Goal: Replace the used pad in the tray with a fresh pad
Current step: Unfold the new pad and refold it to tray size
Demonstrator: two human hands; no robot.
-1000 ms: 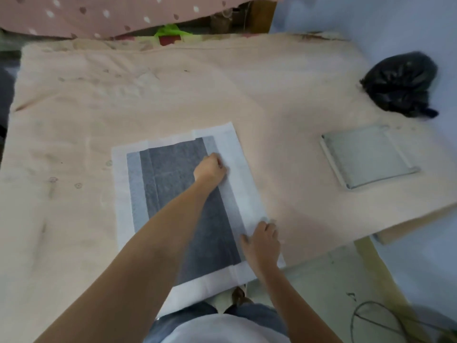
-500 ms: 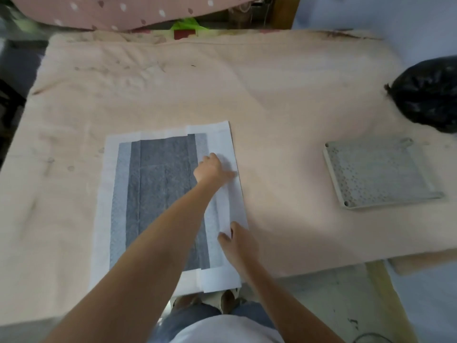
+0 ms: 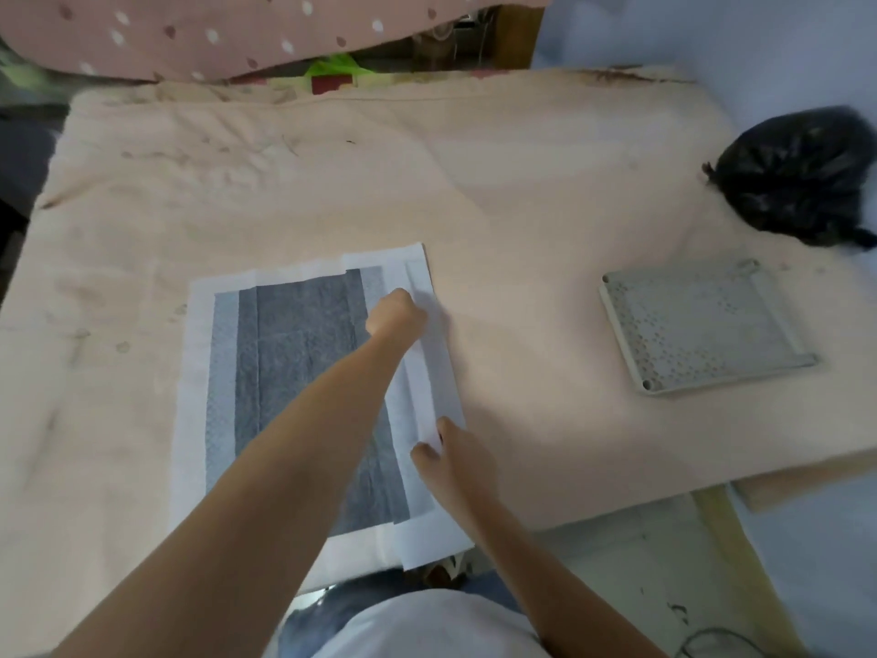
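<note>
A fresh pad (image 3: 284, 372), white-bordered with a grey centre, lies flat on the peach cloth-covered surface (image 3: 522, 206). My left hand (image 3: 396, 313) reaches across it and pinches the pad's folded right flap near the far end. My right hand (image 3: 455, 451) pinches the same white flap nearer the front edge. The flap is partly unfolded to the right. A grey perforated tray (image 3: 707, 325) sits to the right, apart from the pad, with no pad in it.
A tied black plastic bag (image 3: 802, 178) lies at the far right by the blue wall. A pink dotted fabric (image 3: 237, 30) hangs beyond the far edge. The surface's front edge runs just below the pad, with floor and a cable at bottom right.
The right flap of the pad has opened further to the right. Both hands shifted right along that flap, and the view moved a little closer.
</note>
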